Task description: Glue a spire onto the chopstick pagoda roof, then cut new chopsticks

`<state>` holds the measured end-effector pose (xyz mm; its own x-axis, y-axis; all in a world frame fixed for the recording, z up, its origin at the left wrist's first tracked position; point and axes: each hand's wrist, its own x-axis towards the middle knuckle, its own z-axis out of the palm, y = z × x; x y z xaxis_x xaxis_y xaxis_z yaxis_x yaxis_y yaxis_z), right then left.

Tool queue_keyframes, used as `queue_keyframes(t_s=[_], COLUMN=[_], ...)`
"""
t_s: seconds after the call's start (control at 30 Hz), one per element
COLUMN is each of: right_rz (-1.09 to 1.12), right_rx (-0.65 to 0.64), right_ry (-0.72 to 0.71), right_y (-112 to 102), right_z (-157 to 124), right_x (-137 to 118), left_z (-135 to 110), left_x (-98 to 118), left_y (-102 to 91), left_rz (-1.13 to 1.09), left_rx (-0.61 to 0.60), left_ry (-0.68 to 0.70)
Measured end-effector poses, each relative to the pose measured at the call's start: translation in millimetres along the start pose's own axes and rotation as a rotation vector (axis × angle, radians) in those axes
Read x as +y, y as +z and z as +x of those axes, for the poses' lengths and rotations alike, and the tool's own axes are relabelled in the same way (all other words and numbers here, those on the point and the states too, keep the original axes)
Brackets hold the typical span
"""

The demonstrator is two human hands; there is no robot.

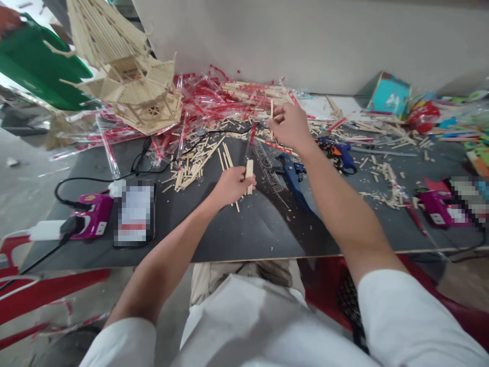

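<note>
"White sleeves (416,316) fill the bottom of the view. What are the fingers doing?"

"Left hand (230,186) is clenched around a flat wooden stick (249,176), mid-tabletop (244,239), just beside a blue glue gun (294,181)."

"And the other?"

"Right hand (290,127), toward the back edge, pinches a thin wooden stick (272,114) between its fingertips, above scattered stick offcuts (191,163)."

Bright, diffuse light, soft shadows, edges apparently warped outward.
</note>
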<state>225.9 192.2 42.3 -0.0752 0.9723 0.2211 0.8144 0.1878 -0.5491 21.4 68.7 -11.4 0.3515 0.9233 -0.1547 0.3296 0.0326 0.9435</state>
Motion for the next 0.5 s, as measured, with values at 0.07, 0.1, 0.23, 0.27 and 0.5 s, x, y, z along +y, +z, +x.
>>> queue_keyframes(t_s=[0.07,0.1,0.23,0.27,0.5], right_rz=[0.098,0.161,0.394,0.428,0.531], right_rx=[0.021,0.007,-0.109,-0.131,-0.123], right_ry=[-0.033,-0.045,-0.044,-0.039,-0.026], right_y=[-2.8,-2.9,0.9,2.6,20.7], right_z=[-32.5,-48.3,-100.3,-109.4,-134.4], right_x=[1.1,1.3,1.5,2.0,7.5], left_z=[1.2,1.7,2.4,2.1,-3.0], left_x=[-3.8,-5.1,-6.9,-6.9,-2.0], left_y=[-10.3,-17.9,-55.2,-64.0,-75.6], left_rz=[0.000,0.005,0.057,0.067,-0.132], left_rx=[-0.011,-0.019,0.005,0.015,-0.076], left_ry=[-0.061,-0.085,-0.164,-0.188,-0.200])
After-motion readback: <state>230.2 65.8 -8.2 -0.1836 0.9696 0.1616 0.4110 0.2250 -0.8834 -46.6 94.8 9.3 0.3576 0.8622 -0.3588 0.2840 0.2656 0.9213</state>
